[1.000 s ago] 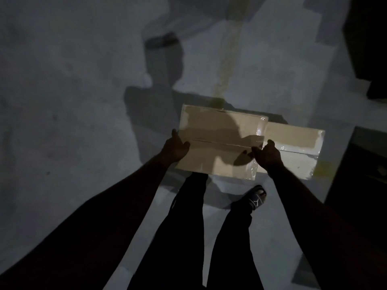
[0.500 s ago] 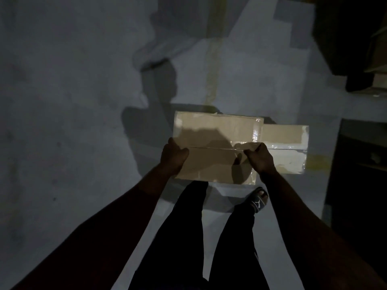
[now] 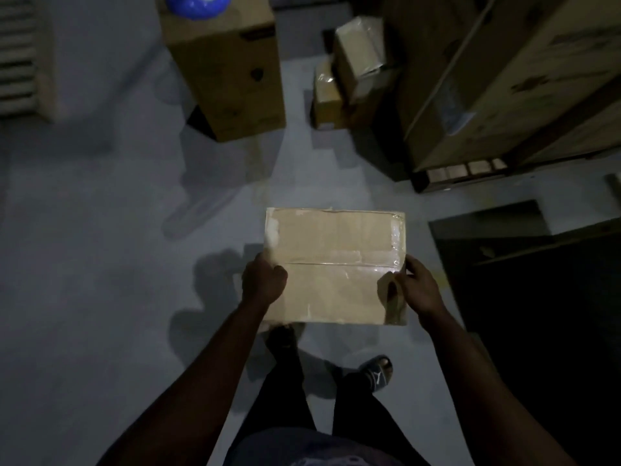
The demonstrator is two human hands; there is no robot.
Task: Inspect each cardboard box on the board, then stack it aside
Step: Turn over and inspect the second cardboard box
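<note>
The taped cardboard box point(image 3: 336, 260) hung level above the floor point(image 3: 100, 264). The left hand point(image 3: 263, 284) and right hand point(image 3: 418, 287) gripped its side edges, fingers point(image 3: 276, 272) curled round them. Left of the box lay open floor; beyond it stood a tall carton point(image 3: 232, 68).

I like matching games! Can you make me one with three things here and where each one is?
Things:
1. taped cardboard box
2. blue object
3. sandal

Places:
A. on a foot, down on the floor
B. gripped between the left hand and the right hand
C. on top of the tall box at the back

Pairs: 1-B, 2-C, 3-A
</note>
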